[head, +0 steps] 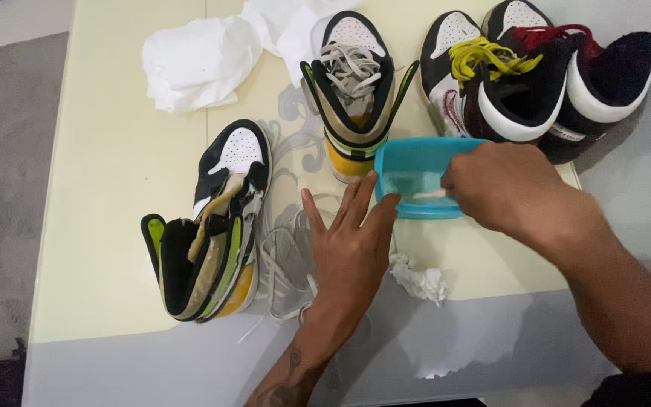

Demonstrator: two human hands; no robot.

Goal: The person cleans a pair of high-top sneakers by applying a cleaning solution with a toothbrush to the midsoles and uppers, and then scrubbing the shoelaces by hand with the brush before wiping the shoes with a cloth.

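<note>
1. Where the frame begins, a pale cream worktop (107,151) fills the middle of the picture, with a faint grey scroll pattern at its centre; grey floor shows at the left edge and a grey surface at the right and bottom.
2. A small turquoise tub (414,162) sits right of centre on the worktop, rectangular, its long axis running left to right, open side up, with pale liquid inside.
3. The right hand (506,188) reaches in from the right, fingers closed on a pale, thin object dipped into the tub; what it is cannot be told.
4. The left hand (352,241) lies flat, fingers spread wide and pointing to the upper right, fingertips touching the tub's left wall, holding nothing.
5. Four shoes, all high-top sneakers: one black, white and neon-yellow sneaker (212,226) lies on its side at lower left, toe towards the top; its upright mate (356,83) stands at top centre, toe up-frame; a yellow-laced sneaker (484,83) and a red-laced sneaker (604,68) stand at upper right.
6. Loose grey laces (284,264) lie under the left wrist.
7. One large crumpled white cloth (197,60) at upper left; one small white wad (418,279) below the tub.
</note>
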